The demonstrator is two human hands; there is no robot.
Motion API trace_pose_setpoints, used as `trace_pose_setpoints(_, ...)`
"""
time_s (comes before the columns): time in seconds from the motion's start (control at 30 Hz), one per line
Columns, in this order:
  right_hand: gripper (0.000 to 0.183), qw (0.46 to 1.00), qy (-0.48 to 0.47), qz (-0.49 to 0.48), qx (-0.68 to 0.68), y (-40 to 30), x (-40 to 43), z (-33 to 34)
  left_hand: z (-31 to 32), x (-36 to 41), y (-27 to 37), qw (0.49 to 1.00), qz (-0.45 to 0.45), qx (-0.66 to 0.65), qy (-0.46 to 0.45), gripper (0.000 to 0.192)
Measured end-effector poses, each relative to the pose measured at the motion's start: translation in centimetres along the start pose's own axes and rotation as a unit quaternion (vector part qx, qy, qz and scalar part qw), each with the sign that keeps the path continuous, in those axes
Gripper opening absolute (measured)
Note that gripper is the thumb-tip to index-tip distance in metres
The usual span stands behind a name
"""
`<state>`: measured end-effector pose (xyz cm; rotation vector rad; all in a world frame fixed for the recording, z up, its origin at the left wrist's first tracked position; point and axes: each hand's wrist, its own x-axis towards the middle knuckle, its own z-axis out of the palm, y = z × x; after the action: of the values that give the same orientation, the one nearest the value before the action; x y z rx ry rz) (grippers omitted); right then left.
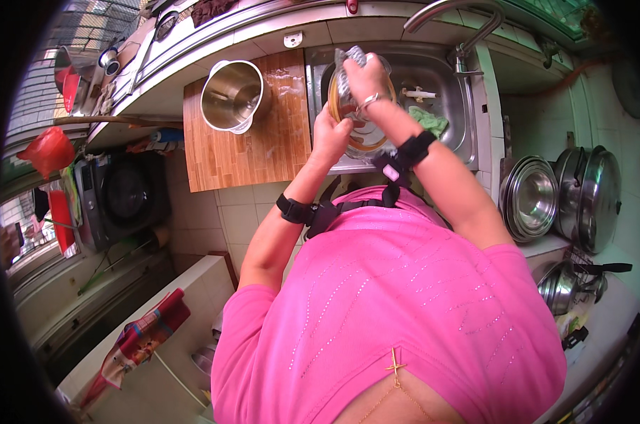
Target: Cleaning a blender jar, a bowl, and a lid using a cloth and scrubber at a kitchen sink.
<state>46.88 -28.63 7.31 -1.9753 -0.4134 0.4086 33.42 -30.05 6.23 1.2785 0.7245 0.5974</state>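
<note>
Over the stainless steel sink, my left hand grips the near left edge of a round, clear lid or dish with a yellow-orange rim. A crumpled grey cloth is bunched in my right hand and pressed on the round piece. My right hand and forearm hide much of the piece, so I cannot tell whether it is a lid or a dish. A green cloth and a small white object lie in the sink to the right.
A steel pot with a white rim stands on the wet wooden board left of the sink. The curved faucet rises at the back right. Nested steel bowls and a large lidded pot stand on the right.
</note>
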Motion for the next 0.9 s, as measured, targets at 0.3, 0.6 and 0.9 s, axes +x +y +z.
trace_pose_setpoints(0.3,0.026,0.994,-0.077,0.048,0.067,0.0,-1.0,-0.6,-0.2,-0.4,1.2,0.992,-0.024,0.121,0.015,0.044)
trace_pose_setpoints(0.6,0.034,0.997,-0.008,0.064,-0.051,-0.9,0.5,-0.1,-0.4,-0.4,0.1,0.991,-0.031,0.128,0.015,0.046)
trace_pose_setpoints(0.9,0.038,0.987,-0.118,0.064,0.086,0.1,-1.5,-0.4,-1.3,0.3,-0.9,0.982,-0.020,0.190,-0.002,0.052)
